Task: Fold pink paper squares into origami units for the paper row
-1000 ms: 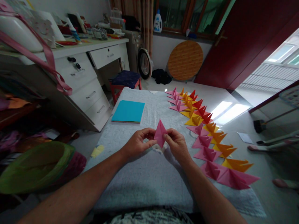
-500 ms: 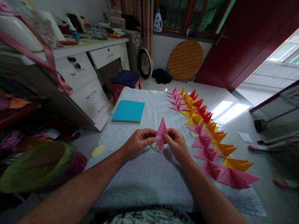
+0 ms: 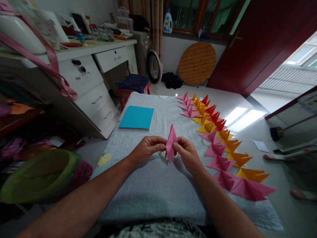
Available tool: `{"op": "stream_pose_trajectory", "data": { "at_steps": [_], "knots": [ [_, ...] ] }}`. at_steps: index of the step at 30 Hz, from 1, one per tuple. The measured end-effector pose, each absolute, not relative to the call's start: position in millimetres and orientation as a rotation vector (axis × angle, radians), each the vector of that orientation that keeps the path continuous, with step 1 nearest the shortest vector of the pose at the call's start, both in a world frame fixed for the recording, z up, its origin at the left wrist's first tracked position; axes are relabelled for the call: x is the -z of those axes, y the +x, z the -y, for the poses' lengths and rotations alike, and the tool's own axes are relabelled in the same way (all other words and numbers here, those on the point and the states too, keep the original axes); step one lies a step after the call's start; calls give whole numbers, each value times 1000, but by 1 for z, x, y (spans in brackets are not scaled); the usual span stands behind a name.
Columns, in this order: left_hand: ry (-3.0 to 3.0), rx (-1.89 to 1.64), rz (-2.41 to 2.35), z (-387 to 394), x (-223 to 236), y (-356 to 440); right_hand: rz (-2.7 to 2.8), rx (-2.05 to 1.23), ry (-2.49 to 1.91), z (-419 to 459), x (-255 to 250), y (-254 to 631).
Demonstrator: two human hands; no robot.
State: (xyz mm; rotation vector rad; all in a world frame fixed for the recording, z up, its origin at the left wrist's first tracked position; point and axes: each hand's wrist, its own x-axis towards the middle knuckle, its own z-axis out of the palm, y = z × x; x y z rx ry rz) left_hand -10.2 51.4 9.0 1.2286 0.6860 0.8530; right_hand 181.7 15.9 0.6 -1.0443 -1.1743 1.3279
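Observation:
A pink folded origami paper (image 3: 170,144), diamond-shaped with a tall point upward, is held upright above the cloth-covered table. My left hand (image 3: 150,148) pinches its left edge between thumb and fingers. My right hand (image 3: 187,151) grips the right side, thumb on the near face and fingers behind, partly hidden. Just beyond my left hand lies a stack of blue square paper (image 3: 136,118). To the right of my hands, rows of folded paper cranes stand on the cloth: pink cranes (image 3: 220,162), yellow cranes (image 3: 239,158) and red cranes (image 3: 220,124).
The table has a light grey-blue cloth (image 3: 148,198). At the left stand a white desk (image 3: 91,96) with drawers and a green-lined bin (image 3: 37,178). A stool (image 3: 133,83) with a dark seat, an open washing machine (image 3: 153,67) and a round wooden tabletop (image 3: 197,63) are beyond.
Both hands keep hold of the pink paper, which has turned slightly and looks a little narrower at the top. Everything else stays in place.

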Motion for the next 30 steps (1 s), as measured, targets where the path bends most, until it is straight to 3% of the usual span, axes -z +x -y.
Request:
{"op": "stream_pose_trajectory", "data": {
  "at_steps": [8,21,30],
  "knots": [
    [1277,-868,-672,-49,-12,-7,1217,-1219,-1103,-15,2,177],
    [1522,-911,-795,-41,-12,-1,1537,-647,-1280,-13,9,172],
    [1395,-949,-805,-41,-10,-1,1696,-677,-1154,-9,-1,172]
  ]
}}
